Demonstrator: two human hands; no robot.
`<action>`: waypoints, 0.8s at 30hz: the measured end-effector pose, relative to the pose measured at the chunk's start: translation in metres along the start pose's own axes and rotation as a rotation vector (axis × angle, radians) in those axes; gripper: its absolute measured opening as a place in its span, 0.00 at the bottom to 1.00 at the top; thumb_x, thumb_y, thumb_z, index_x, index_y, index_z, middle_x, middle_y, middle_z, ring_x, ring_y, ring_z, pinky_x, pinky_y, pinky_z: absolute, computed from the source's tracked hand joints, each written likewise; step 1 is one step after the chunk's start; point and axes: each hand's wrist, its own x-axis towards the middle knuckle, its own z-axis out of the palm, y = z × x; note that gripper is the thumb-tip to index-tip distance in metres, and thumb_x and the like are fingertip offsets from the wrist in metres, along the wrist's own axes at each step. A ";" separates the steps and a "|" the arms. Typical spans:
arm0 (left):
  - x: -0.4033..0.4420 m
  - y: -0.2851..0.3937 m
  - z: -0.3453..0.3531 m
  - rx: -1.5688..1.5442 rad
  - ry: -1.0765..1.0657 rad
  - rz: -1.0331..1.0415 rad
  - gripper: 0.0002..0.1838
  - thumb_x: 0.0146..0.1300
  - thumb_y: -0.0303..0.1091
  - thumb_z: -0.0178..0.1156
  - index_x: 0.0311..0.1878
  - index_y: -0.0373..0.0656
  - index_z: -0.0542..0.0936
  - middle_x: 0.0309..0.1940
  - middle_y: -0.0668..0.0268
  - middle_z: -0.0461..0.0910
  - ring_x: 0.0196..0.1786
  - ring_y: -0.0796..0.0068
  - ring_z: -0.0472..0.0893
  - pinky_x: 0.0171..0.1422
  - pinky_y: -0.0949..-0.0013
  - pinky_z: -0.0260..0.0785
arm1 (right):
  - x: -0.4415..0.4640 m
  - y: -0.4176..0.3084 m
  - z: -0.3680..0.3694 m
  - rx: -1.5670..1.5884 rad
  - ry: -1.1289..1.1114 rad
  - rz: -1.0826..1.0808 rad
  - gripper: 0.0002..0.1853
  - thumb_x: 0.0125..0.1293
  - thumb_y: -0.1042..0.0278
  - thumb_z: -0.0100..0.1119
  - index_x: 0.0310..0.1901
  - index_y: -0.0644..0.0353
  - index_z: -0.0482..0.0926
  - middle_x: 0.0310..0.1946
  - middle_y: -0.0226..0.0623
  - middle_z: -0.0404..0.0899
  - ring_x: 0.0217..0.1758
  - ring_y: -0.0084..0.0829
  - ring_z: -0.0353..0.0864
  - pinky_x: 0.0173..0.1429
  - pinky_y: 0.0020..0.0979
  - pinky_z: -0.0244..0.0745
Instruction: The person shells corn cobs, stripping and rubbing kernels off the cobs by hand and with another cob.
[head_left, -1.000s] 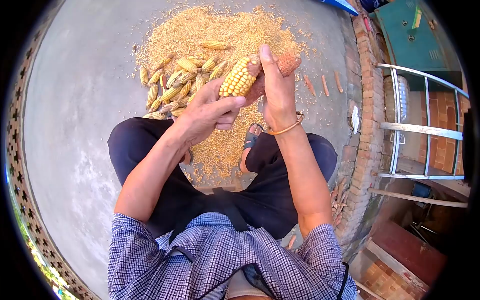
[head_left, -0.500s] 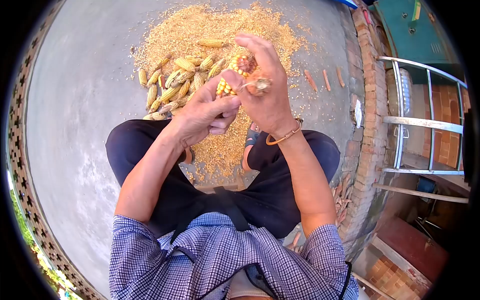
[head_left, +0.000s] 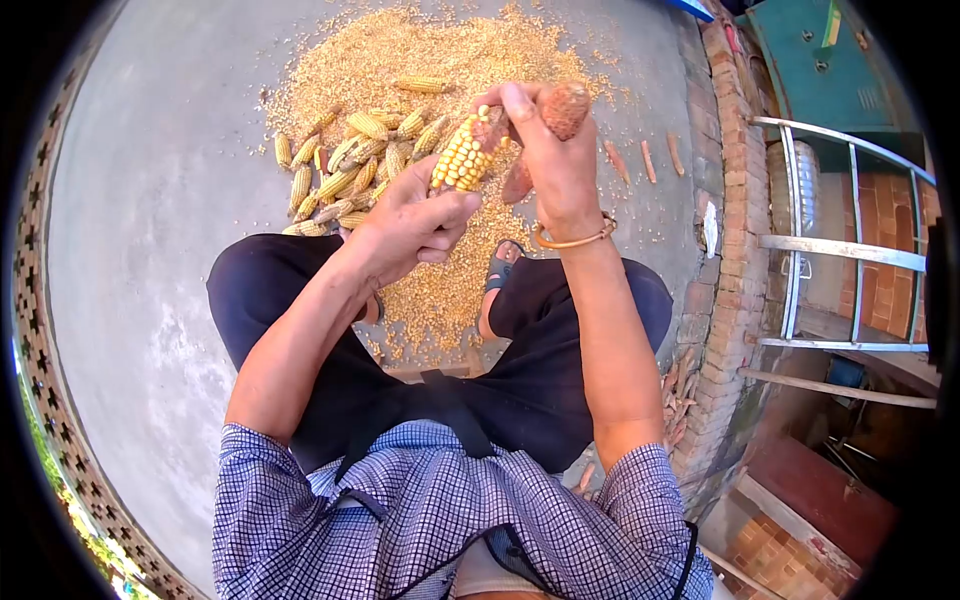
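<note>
My left hand (head_left: 418,222) is closed around the lower end of a yellow ear of corn (head_left: 462,160). That ear is partly stripped, with a reddish bare patch near its upper end. In my right hand (head_left: 550,165) is a bare reddish corncob (head_left: 567,110), gripped in the fist so that one end sticks out at the top. A reddish piece also shows below the fist, and I cannot tell whether it is the same cob. The fingers of my right hand are against the ear's upper end. Both hands are raised above my lap.
Beyond my hands, a heap of unshelled corn ears (head_left: 350,175) lies beside a wide spread of loose kernels (head_left: 420,50) on the concrete floor. Several bare cobs (head_left: 648,160) rest at the right. A brick edge (head_left: 735,250) and a metal railing (head_left: 845,243) stand farther right.
My right hand has turned over, bringing the bare cob's end up and to the right. More of the yellow ear in my left hand now shows.
</note>
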 end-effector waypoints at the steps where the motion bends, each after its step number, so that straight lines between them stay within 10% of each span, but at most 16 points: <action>1: 0.000 0.003 0.001 -0.017 0.027 -0.021 0.15 0.69 0.32 0.59 0.54 0.43 0.68 0.20 0.77 0.61 0.17 0.90 0.56 0.18 0.82 0.45 | 0.000 0.000 -0.003 0.006 0.020 -0.032 0.12 0.69 0.62 0.63 0.42 0.63 0.83 0.33 0.31 0.84 0.35 0.19 0.80 0.40 0.24 0.75; 7: 0.002 0.000 -0.008 0.100 0.002 -0.020 0.12 0.64 0.27 0.59 0.48 0.42 0.68 0.25 0.71 0.70 0.23 0.85 0.67 0.24 0.77 0.59 | -0.011 0.004 0.013 -0.740 -0.099 -0.648 0.18 0.52 0.63 0.72 0.44 0.58 0.81 0.46 0.39 0.79 0.52 0.38 0.80 0.56 0.39 0.75; 12: 0.010 -0.016 0.002 0.801 0.190 0.485 0.18 0.61 0.24 0.60 0.54 0.33 0.71 0.35 0.65 0.77 0.39 0.81 0.73 0.43 0.72 0.67 | -0.013 0.006 0.020 -0.733 0.085 -0.371 0.07 0.55 0.67 0.68 0.30 0.58 0.80 0.29 0.37 0.79 0.30 0.38 0.79 0.35 0.38 0.71; 13: 0.019 -0.022 0.002 0.847 0.200 0.639 0.17 0.61 0.24 0.60 0.53 0.35 0.71 0.29 0.70 0.74 0.31 0.85 0.71 0.33 0.76 0.63 | -0.011 0.010 0.022 -0.721 0.150 -0.380 0.07 0.58 0.66 0.68 0.30 0.59 0.81 0.28 0.35 0.80 0.27 0.36 0.79 0.33 0.35 0.71; 20: 0.003 0.001 0.002 0.044 0.067 -0.002 0.18 0.66 0.25 0.57 0.56 0.44 0.65 0.21 0.77 0.62 0.18 0.90 0.59 0.18 0.81 0.45 | -0.001 0.004 0.002 0.040 0.093 0.045 0.16 0.65 0.57 0.67 0.43 0.63 0.82 0.33 0.39 0.85 0.36 0.26 0.83 0.43 0.26 0.76; 24: 0.004 -0.001 -0.004 0.069 0.068 0.007 0.16 0.66 0.26 0.58 0.53 0.44 0.66 0.23 0.76 0.64 0.19 0.90 0.61 0.20 0.81 0.48 | -0.007 0.005 0.008 -0.652 -0.065 -0.512 0.21 0.60 0.56 0.70 0.49 0.61 0.82 0.56 0.45 0.77 0.63 0.37 0.74 0.65 0.38 0.70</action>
